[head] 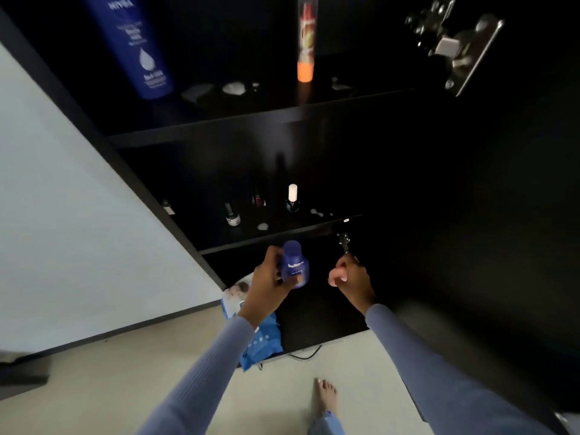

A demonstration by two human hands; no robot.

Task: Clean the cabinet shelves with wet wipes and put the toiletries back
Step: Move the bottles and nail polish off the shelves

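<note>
My left hand [266, 277] grips a small dark-blue Nivea bottle [295, 265] in front of the lowest opening of the black cabinet. My right hand [351, 277] is curled shut beside it, just under a metal hinge [343, 241]; nothing shows in it. A tall blue Nivea bottle [131, 45] and an orange-capped tube [306, 39] stand on the upper shelf [238, 120], which carries white smears [233, 88]. Several small nail-polish bottles [233, 215] stand on the middle shelf [276, 235], with white spots [317, 211] near its front edge.
A blue wet-wipes pack [260, 343] lies at the cabinet's bottom edge by the floor. The open black door [470, 215] with its upper hinge [455, 42] fills the right side. A white wall is at left. My bare foot [326, 397] stands on the pale floor.
</note>
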